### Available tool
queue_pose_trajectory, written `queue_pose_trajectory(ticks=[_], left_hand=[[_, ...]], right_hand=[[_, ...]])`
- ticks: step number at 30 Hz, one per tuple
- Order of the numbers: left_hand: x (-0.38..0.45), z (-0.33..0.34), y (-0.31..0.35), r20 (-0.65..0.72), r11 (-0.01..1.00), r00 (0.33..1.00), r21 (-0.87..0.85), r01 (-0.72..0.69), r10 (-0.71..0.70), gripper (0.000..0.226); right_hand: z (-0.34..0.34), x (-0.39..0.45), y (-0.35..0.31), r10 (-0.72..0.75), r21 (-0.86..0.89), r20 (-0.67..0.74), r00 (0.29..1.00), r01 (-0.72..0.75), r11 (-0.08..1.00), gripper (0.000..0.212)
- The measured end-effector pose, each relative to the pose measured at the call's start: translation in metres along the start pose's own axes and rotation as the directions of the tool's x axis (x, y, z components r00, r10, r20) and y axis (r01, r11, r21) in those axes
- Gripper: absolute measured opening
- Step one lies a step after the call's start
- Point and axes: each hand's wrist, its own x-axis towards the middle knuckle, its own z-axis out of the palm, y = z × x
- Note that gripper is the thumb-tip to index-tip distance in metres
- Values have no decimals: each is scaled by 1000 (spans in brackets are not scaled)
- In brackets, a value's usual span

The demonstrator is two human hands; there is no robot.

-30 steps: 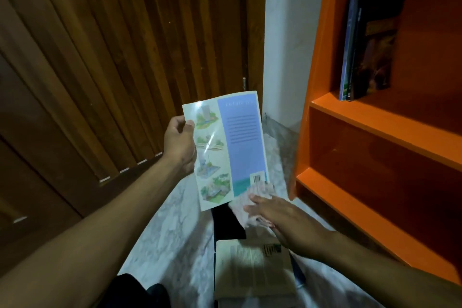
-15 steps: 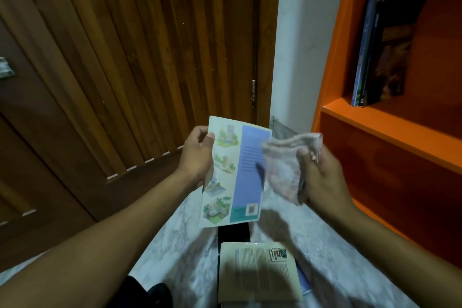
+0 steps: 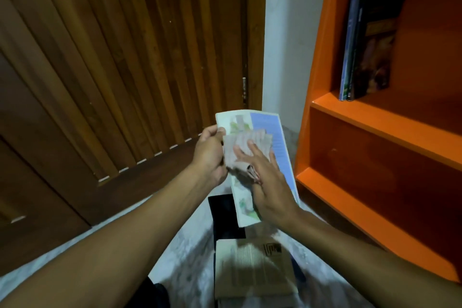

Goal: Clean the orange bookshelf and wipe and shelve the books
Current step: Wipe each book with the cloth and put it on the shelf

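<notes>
Near the middle of the frame the left hand (image 3: 210, 155) grips a thin book (image 3: 280, 147) by its left edge, thumb over the cover, holding it up facing the camera. The right hand (image 3: 270, 190) lies flat on the cover, fingers (image 3: 252, 147) straight and slightly spread, pressing a pale cloth (image 3: 240, 150) against the upper half of the book — wiping is the step in hand.

At the upper right, two or three books (image 3: 367, 42) stand upright on a shelf of the orange bookshelf (image 3: 375, 120), leaning against its left wall; by the look of it these are already done. The shelf below them shows nothing on it in the part that is in view, and whether it has been cleaned cannot be told.

At the bottom centre a small pile (image 3: 252, 275) lies on the marble floor (image 3: 185, 257) — a beige book on top, something dark beneath and behind it. These look yet to be wiped and shelved. So the job seems partly done: a few books up, one under the cloth, a handful left.
</notes>
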Motion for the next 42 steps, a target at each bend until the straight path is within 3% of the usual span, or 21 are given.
queue_pose_trajectory(ticks=[4, 8, 10, 14, 16, 18, 21, 24, 28, 31, 33, 36, 37, 39, 41, 42], left_hand=[[8, -20, 20, -101, 998, 995, -58, -16, 10, 15], [9, -37, 35, -158, 996, 985, -48, -75, 66, 18], [7, -42, 39, -169, 995, 982, -27, -95, 89, 19], [3, -49, 42, -183, 995, 979, -16, -96, 92, 21], [2, -50, 43, -163, 996, 983, 0, -87, 86, 24], [1, -50, 43, -142, 998, 988, 3, -65, 65, 23], [1, -48, 40, -103, 999, 995, -36, -4, 1, 21], [3, -44, 33, -108, 1000, 994, 5, 6, -6, 20], [9, -51, 30, -156, 1000, 988, 15, -14, 16, 18], [9, -54, 24, -182, 985, 981, 170, -30, 61, 26], [4, -50, 17, -163, 905, 980, 424, -38, 118, 46], [-7, -40, 7, -48, 678, 987, 731, -69, 151, 78], [-10, -34, 4, 7, 674, 991, 732, -98, 136, 76], [-22, -18, -3, 103, 759, 995, 647, -71, 6, 62], [-25, -8, -13, 133, 811, 990, 583, -38, -50, 71], [-25, -5, -17, 119, 805, 993, 590, -61, -11, 79]], right_hand=[[2, -27, 11, -22, 40, 254, 967, 12, 999, 70], [9, -49, 21, 76, 3, 520, 851, -91, 996, 38], [11, -52, 27, 190, -42, 525, 830, -197, 979, 17], [-2, -53, 45, 437, -65, 467, 769, -463, 884, 21], [-11, -49, 50, 573, 118, 399, 716, -660, 742, 22], [-19, -38, 53, 701, 359, 340, 627, -776, 519, 26], [-30, -17, 43, 750, 618, 362, 553, -745, 251, 19], [-38, -4, 34, 707, 706, 420, 569, -695, 140, 27], [-41, 0, 28, 570, 704, 461, 680, -671, 231, 33], [-39, 1, 19, 590, 696, 384, 710, -643, 321, 31], [-34, 1, 16, 595, 699, 359, 719, -629, 339, 26], [-25, 3, 12, 608, 663, 284, 741, -610, 435, 24], [-22, 2, 9, 615, 646, 243, 750, -598, 475, 24], [-16, -1, 3, 605, 570, 149, 782, -568, 594, 25], [-10, -7, -5, 526, 387, 52, 849, -502, 773, 27], [-8, -11, -8, 463, 262, 15, 886, -451, 853, 28]])
